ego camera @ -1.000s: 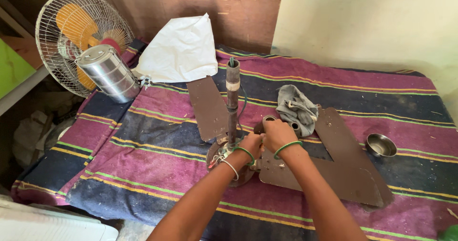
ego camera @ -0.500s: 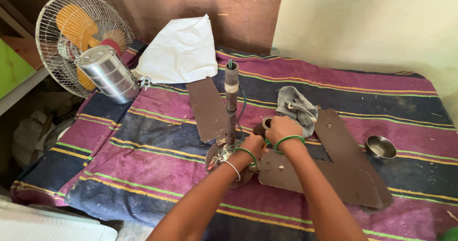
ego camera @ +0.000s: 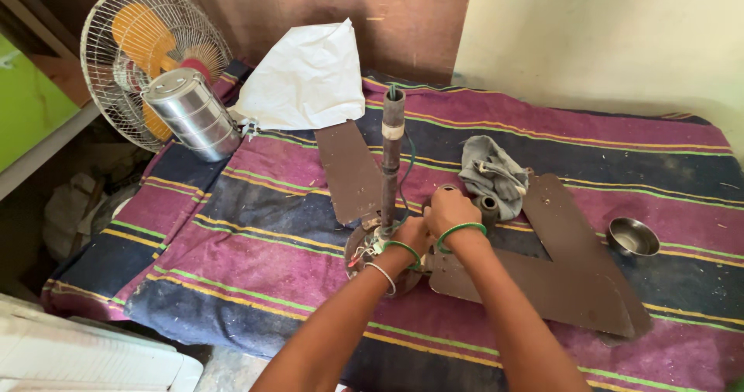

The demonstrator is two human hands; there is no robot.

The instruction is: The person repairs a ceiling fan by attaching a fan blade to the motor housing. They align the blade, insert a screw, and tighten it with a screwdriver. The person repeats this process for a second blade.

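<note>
A ceiling fan lies on a striped cloth [ego camera: 256, 229], its down rod [ego camera: 391, 155] standing upright from the round motor [ego camera: 364, 252]. Brown blades [ego camera: 349, 171] spread out from it. My left hand [ego camera: 411, 237] rests on the motor by the foot of the rod. My right hand [ego camera: 449, 208] is closed around a small dark cylindrical part beside the motor, over a blade [ego camera: 558, 283]. Both wrists wear green bangles. What lies under my fingers is hidden.
A table fan [ego camera: 147, 51] and a steel tiffin carrier [ego camera: 190, 113] stand at the back left, next to a white bag [ego camera: 306, 78]. A grey rag [ego camera: 492, 171] lies beside a small black tube [ego camera: 489, 206]. A small steel bowl [ego camera: 633, 237] sits at the right.
My right hand has shifted slightly up and to the left over the part. My left hand stays on the motor. The fan has not moved.
</note>
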